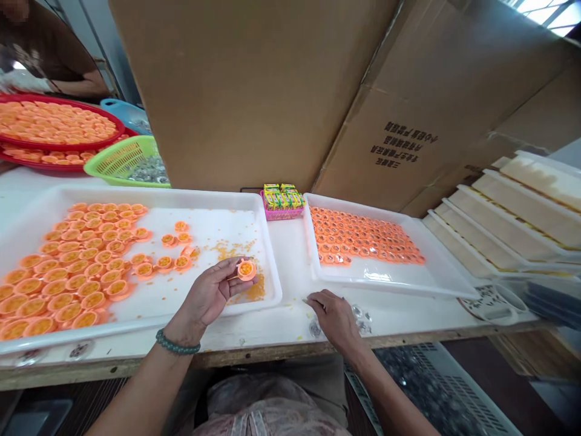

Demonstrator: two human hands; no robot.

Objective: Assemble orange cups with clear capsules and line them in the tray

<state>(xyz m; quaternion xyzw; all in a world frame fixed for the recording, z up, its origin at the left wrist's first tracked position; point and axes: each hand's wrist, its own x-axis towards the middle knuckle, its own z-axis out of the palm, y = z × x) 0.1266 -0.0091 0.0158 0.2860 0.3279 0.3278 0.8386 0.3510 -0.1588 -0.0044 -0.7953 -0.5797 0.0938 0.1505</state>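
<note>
My left hand holds a small orange cup filled with yellow bits between thumb and fingers, above the near right corner of a large white tray. That tray carries several filled orange cups and loose yellow crumbs. My right hand rests palm down on the table, fingers curled over small clear lids; what it grips is hidden. A second white tray to the right holds rows of capped orange cups.
A pink box of small yellow-green packs sits between the trays. Cardboard boxes wall the back. Stacked white trays lie at right. A green basket, red trays and another person's arm are far left.
</note>
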